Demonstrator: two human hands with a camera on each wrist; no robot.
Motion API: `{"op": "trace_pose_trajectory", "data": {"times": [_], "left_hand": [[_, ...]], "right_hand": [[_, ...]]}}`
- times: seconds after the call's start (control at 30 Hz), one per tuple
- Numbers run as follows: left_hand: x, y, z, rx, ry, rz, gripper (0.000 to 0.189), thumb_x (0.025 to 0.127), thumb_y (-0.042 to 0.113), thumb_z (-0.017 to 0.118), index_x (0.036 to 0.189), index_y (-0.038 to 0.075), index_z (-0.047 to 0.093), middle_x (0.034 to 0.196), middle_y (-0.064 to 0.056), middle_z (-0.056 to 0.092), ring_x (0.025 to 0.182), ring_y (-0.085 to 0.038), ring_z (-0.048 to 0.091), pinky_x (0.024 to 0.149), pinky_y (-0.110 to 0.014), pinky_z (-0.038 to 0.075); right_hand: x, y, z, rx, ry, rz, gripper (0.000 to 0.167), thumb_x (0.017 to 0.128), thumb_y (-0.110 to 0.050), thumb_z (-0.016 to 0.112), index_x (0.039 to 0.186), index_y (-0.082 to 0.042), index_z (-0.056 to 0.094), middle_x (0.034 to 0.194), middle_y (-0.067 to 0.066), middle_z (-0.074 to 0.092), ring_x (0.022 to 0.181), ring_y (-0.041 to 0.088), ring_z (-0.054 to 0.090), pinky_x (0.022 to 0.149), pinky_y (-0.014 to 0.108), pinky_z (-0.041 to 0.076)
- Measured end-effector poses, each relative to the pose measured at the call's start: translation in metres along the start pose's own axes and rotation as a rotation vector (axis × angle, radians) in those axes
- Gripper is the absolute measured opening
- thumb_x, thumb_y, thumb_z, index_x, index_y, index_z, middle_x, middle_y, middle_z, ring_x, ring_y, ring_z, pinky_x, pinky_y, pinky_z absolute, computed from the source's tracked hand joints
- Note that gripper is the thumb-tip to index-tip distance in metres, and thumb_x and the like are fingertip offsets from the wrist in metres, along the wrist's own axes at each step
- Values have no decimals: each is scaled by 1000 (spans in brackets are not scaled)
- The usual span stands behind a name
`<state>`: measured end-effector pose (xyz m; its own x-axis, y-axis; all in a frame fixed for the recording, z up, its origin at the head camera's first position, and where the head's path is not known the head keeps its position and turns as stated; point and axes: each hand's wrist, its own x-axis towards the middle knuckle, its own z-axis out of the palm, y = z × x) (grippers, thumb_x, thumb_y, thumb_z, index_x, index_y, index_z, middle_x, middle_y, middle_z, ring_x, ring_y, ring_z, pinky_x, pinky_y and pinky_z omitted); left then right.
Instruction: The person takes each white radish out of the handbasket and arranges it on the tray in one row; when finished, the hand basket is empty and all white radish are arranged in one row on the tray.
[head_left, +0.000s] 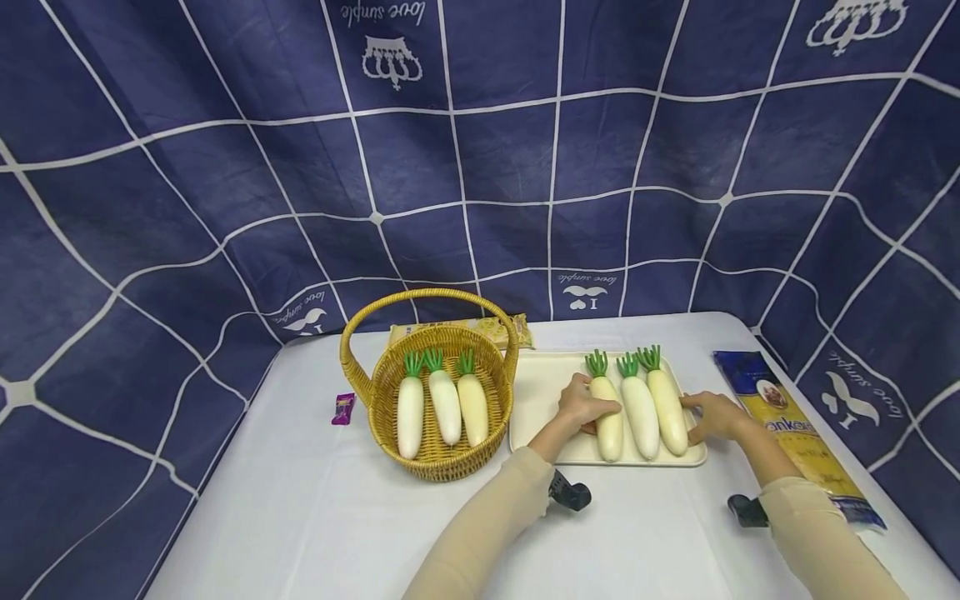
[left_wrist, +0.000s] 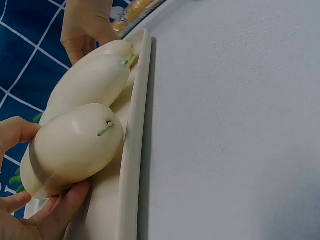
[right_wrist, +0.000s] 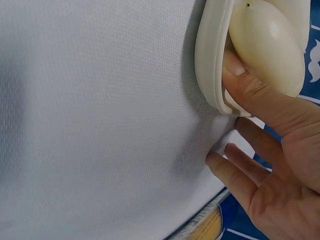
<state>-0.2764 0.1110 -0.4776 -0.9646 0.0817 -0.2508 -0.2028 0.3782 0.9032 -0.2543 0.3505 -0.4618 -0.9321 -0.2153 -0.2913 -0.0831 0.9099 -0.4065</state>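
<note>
Three white radishes with green tops lie side by side on a cream tray [head_left: 542, 387]. My left hand [head_left: 581, 406] grips the leftmost radish [head_left: 610, 433], thumb on one side and fingers curled under the other, as the left wrist view shows. Next to it rest the middle radish [head_left: 641, 421] and the right radish [head_left: 667, 417]. At the tray's right end is my right hand [head_left: 714, 415]. In the right wrist view its thumb reaches over the rim against the right radish, while its other fingers spread loosely outside the tray.
A wicker basket [head_left: 442, 473] with a tall handle holds three more radishes, left of the tray. Behind it lies a yellow packet [head_left: 517, 332]. A small purple wrapped sweet [head_left: 342, 409] is left of the basket. Along the right edge lies a blue and yellow bag [head_left: 806, 442].
</note>
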Motion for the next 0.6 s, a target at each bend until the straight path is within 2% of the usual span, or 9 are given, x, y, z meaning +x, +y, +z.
{"op": "trace_pose_trajectory", "data": {"times": [0.27, 0.6], "left_hand": [[-1, 2, 4, -7, 3, 0, 60, 64, 14, 83, 112, 6, 50, 83, -12, 54, 44, -21, 56, 43, -39, 54], [-4, 3, 7, -12, -6, 16, 59, 65, 15, 83, 112, 7, 49, 85, -12, 54, 49, -23, 58, 44, -39, 54]], "right_hand": [[0, -1, 0, 2, 6, -11, 73, 64, -13, 82, 123, 13, 51, 124, 39, 46, 114, 61, 37, 91, 68, 35], [0, -2, 0, 3, 2, -3, 73, 63, -13, 82, 124, 13, 51, 124, 39, 46, 114, 61, 38, 91, 68, 34]]}}
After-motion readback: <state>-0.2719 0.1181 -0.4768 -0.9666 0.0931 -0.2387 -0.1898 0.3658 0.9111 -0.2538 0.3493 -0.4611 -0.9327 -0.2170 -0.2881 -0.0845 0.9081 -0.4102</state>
